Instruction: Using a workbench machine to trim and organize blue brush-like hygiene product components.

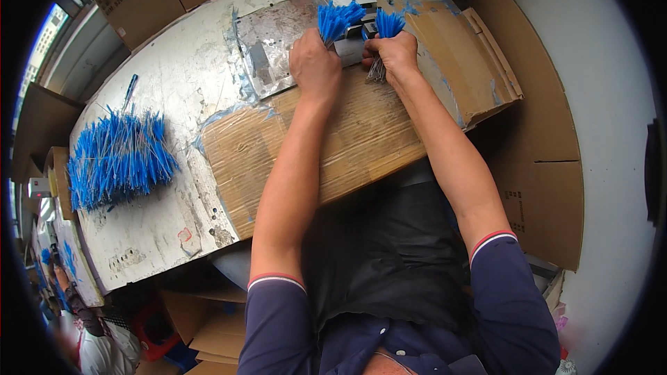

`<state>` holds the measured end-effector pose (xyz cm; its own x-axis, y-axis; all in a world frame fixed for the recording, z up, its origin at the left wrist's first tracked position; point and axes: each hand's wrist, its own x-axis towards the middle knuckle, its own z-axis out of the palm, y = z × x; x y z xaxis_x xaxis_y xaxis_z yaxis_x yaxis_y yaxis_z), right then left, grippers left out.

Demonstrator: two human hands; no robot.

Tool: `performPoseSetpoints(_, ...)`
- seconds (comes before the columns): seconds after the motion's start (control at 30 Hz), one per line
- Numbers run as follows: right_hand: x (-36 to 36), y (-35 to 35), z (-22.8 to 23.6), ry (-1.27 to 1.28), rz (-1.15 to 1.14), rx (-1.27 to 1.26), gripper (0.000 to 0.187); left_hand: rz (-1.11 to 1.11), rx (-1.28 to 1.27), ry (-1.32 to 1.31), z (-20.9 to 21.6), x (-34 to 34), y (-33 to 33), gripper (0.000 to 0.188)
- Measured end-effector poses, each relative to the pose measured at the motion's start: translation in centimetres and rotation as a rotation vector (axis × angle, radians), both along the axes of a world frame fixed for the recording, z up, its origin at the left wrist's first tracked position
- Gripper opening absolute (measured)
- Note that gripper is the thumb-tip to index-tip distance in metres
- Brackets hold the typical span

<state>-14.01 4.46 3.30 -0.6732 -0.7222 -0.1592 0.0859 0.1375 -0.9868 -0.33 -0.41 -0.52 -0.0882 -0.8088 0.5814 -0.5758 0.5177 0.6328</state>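
At the far side of the table my left hand (315, 64) is closed around a bundle of blue-ended wire pieces (338, 19), whose blue ends fan out above the fist. Beside it, to the right, my right hand (397, 54) grips a second, smaller bundle of blue-ended wire pieces (390, 23). Bare silvery wire ends (376, 69) stick out below the right fingers. Between and just behind the two bundles sits a small dark device (369, 30), partly hidden by the hands. The two bundles are held apart.
A large heap of blue-ended wires (124, 160) lies at the left, with a pen (130, 87) behind it. Taped cardboard (333, 140) covers the table's near edge. A metal plate (267, 48) lies by my left hand. Another person's arm (82, 303) shows at lower left.
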Motion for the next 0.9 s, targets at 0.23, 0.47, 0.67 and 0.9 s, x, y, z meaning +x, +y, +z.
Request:
performPoseSetpoints(0.23, -1.0, 1.4, -0.4, -0.248, 0.062, -0.203, 0.006, -0.056, 0.055, -0.023, 0.2, -0.1, 0.3, 0.010)
performPoseSetpoints(0.47, -1.3, 2.1, -1.0, -0.305, 0.044, -0.212, 0.011, -0.070, 0.048, -0.029, 0.2, 0.0, 0.3, 0.010)
performPoseSetpoints(0.67, -1.4, 2.7, -1.1, -0.339, 0.055, -0.194, 0.012, -0.073, 0.057, -0.033, 0.1, -0.1, 0.2, 0.010)
performPoseSetpoints(0.9, -1.0, 3.3, -0.7, -0.264, 0.074, -0.158, 0.010, -0.101, -0.081, -0.125, -0.1, -0.1, 0.2, 0.013)
